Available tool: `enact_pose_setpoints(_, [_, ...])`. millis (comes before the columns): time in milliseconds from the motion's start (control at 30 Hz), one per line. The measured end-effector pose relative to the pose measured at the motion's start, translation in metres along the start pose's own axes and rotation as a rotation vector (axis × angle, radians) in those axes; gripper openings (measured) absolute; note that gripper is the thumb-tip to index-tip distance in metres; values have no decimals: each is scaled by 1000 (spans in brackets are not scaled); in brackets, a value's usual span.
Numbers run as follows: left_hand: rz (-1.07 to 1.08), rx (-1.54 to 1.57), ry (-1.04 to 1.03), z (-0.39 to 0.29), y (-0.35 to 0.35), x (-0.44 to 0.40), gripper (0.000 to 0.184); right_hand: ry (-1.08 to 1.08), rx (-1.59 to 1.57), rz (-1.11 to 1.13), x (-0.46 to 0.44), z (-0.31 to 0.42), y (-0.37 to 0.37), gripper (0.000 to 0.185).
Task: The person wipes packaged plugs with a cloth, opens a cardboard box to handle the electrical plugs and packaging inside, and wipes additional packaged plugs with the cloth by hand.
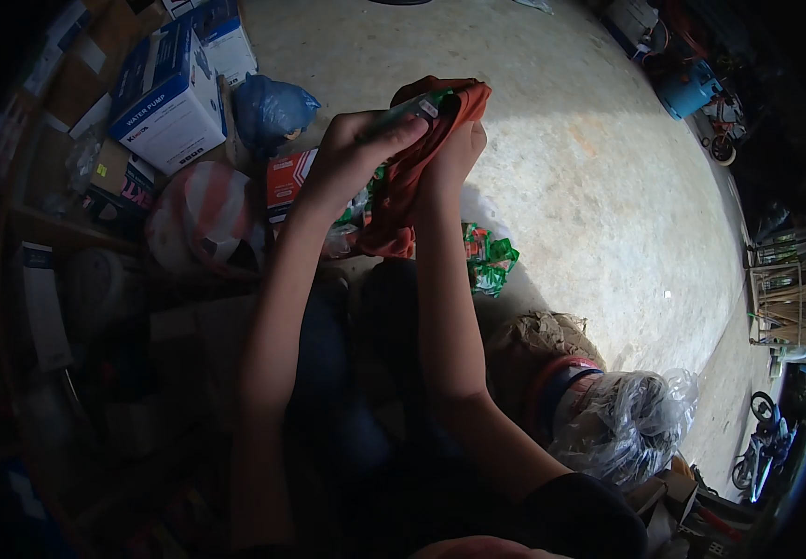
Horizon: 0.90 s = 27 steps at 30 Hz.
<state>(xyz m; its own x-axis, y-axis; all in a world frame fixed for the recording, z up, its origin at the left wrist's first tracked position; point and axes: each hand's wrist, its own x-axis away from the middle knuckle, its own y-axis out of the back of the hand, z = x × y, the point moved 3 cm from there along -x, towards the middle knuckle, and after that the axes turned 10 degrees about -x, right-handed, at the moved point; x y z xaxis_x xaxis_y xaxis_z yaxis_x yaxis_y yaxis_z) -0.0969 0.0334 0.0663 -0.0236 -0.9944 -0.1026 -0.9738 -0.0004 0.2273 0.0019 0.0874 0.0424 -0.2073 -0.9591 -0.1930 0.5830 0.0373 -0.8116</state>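
Observation:
My left hand is closed round a dark, glossy item with a small pale label, its thumb lying along the near side. A reddish-brown cloth hangs between my forearms and wraps up over the far end of that item. My right hand grips the cloth from the right side, its fingers partly hidden behind the fabric. Under the hands, green and orange packets lie on the floor, partly covered by my right arm and the cloth.
Left of my arms are a red box, a blue plastic bag, a water pump box and a red-and-white round bundle. A sack and clear plastic wrap stand at lower right. A blue tank is farther off.

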Motion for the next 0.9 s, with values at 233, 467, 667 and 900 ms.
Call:
enact_pose_setpoints(233, [-553, 209, -218, 13, 24, -16, 30, -291, -169, 101, -8, -19, 10, 40])
enact_pose_setpoints(467, [-514, 117, -187, 5, 0, -12, 17, 144, 444, 299, 3, -3, -15, 21])
enact_pose_setpoints(667, [-304, -48, -357, 2, -11, -12, 20, -120, 185, -58, -6, -2, 7, 31])
enact_pose_setpoints(900, [-390, 374, -207, 11, -1, -16, 24, -258, -242, 134, -12, -14, 10, 34])
